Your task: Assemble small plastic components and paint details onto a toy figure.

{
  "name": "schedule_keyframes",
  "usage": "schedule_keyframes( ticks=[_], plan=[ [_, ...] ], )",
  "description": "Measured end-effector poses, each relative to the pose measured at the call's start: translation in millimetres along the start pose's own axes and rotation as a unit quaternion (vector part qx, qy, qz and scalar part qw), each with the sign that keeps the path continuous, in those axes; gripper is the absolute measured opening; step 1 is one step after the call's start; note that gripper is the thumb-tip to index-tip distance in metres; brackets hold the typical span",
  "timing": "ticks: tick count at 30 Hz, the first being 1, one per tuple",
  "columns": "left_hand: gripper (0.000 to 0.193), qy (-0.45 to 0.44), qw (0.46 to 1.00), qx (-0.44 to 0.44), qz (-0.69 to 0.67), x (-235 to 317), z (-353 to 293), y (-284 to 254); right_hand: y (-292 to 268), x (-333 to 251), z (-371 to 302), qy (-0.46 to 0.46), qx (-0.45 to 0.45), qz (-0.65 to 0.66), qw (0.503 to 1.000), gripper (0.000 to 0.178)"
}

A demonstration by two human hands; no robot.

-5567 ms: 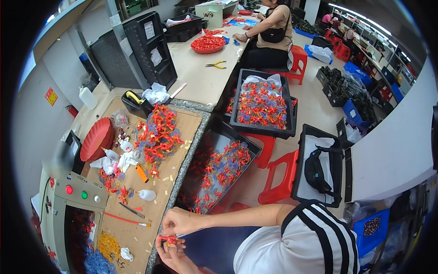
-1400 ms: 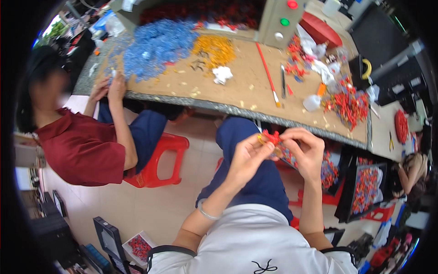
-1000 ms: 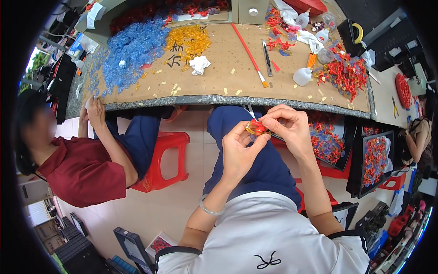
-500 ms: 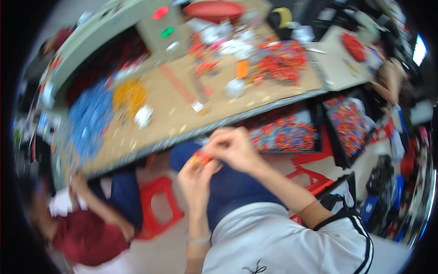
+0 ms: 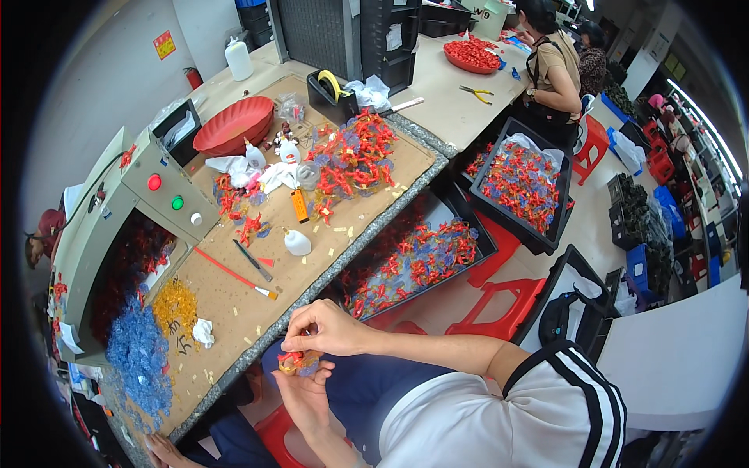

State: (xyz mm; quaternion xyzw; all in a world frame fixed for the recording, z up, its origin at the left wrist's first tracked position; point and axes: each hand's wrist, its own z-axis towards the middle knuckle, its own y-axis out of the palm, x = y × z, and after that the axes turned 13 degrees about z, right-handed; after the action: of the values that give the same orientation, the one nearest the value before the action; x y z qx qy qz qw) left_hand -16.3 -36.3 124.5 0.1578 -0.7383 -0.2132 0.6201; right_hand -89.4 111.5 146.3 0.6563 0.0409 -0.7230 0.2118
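Note:
Above my lap, just off the table's front edge, I hold a small red, yellow and clear-blue plastic piece (image 5: pixel 297 362). My left hand (image 5: pixel 307 396) is closed around it from below, its fingers and thumb at the sides. My right hand (image 5: pixel 331 327) pinches at its top; the fingertips hide part of that spot. On the table are a heap of clear-blue plastic parts (image 5: pixel 140 355), a smaller heap of yellow parts (image 5: pixel 178 304) and a pile of red-and-blue pieces (image 5: pixel 355 160). A long red brush (image 5: pixel 234 270) lies near the middle.
A beige machine (image 5: pixel 168 187) with red and green buttons stands at the left. Below the table edge, black trays (image 5: pixel 488 257) hold similar pieces. White bottles (image 5: pixel 296 242) and a red bowl (image 5: pixel 234 125) are on the table. A red stool (image 5: pixel 499 308) stands at right; another person's hand (image 5: pixel 164 450) is lower left.
The view has turned, so the table edge slopes more steeply and more of the room at the right shows. My hands sit further left and lower in the picture, both still on the piece.

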Motion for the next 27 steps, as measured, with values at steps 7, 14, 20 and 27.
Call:
schedule_keyframes(
  ticks=[7,14,20,27],
  plan=[
    [0.037,-0.032,0.996,0.047,-0.064,-8,0,-4,-1,2,1,0.010,-0.021,0.036,0.999,0.023],
    [0.036,-0.039,0.997,0.052,-0.050,-13,0,-13,-4,-1,2,0.037,-0.032,0.049,0.998,0.024],
    [0.039,-0.051,0.997,0.047,-0.044,-20,6,-14,-11,11,3,-0.019,-0.012,0.047,0.999,0.024],
    [0.051,-0.023,0.999,0.030,-0.018,-37,9,-16,-31,20,0,0.000,-0.079,0.058,0.995,0.017]
  ],
)
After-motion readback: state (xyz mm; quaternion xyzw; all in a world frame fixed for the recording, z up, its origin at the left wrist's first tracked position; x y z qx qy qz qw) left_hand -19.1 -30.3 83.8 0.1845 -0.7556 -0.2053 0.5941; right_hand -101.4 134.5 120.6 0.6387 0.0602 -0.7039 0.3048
